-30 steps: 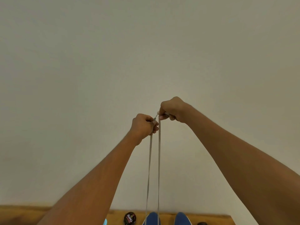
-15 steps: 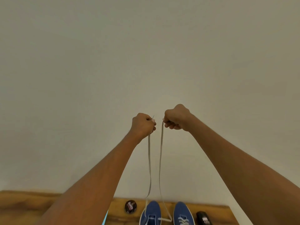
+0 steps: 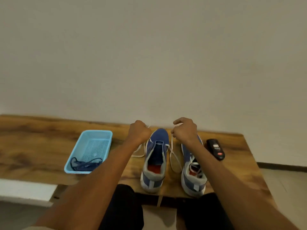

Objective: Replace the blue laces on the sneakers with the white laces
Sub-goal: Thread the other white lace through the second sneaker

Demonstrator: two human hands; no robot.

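The white lace (image 3: 172,153) runs through the front eyelets of the left sneaker (image 3: 155,161), its two ends rising to the hands: the left hand (image 3: 140,132) is fisted around one end, the right hand (image 3: 185,130) pinches the other with curled fingers, and slack loops lie on the surface (image 3: 33,143) on either side of that shoe. Most of its eyelets look unthreaded, so this shoe seems barely begun. The right sneaker (image 3: 193,170), just beside it, already shows white lacing across its tongue. The blue laces (image 3: 84,164) lie heaped in the near corner of the light blue basket (image 3: 93,135), so removal looks finished. A black device (image 3: 216,149) sits just right of the right sneaker, crowding that side. The sneakers' heels reach the near edge, and the wall stands close behind their toes; the open stretch of wood lies left of the basket.
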